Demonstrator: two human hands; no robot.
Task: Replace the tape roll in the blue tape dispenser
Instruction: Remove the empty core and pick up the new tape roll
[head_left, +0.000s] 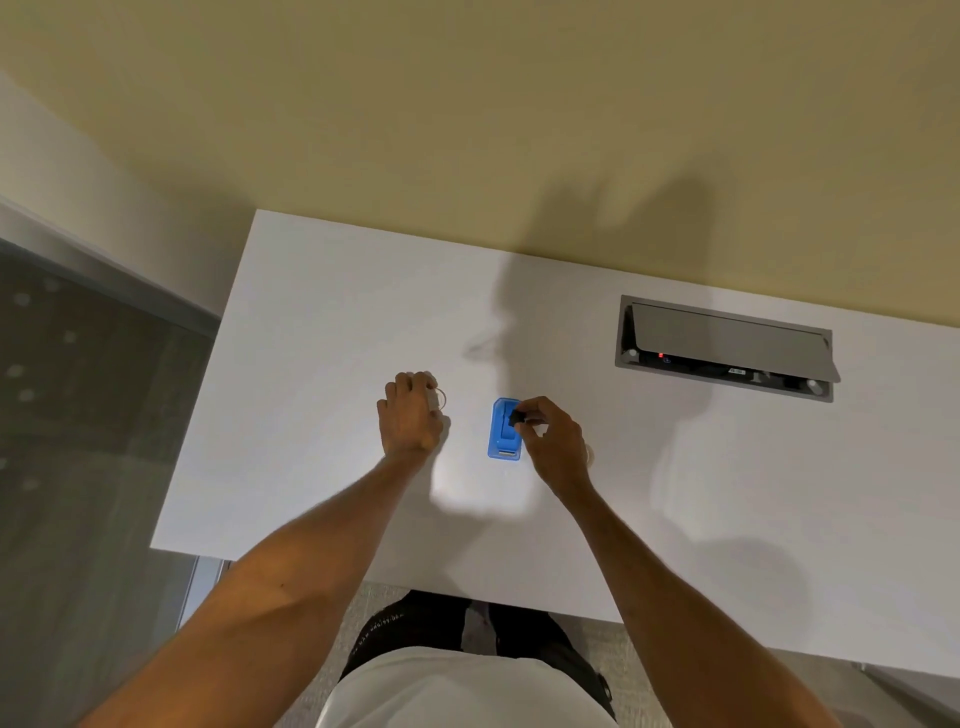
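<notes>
Right hand (553, 441) pinching black hub (517, 417) over blue dispenser (502, 431), just left

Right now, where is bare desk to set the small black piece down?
Bare patches: between the blue dispenser and cable box; the desk's far-left corner; the near edge between both forearms. Crowded: around the left hand on the tape roll and the right hand.

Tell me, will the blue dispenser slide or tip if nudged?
Likely slides: the blue dispenser lies flat on the smooth white desk. Tipping seems unlikely, given its low profile. Probably light: the right hand works a small black part above it.
</notes>
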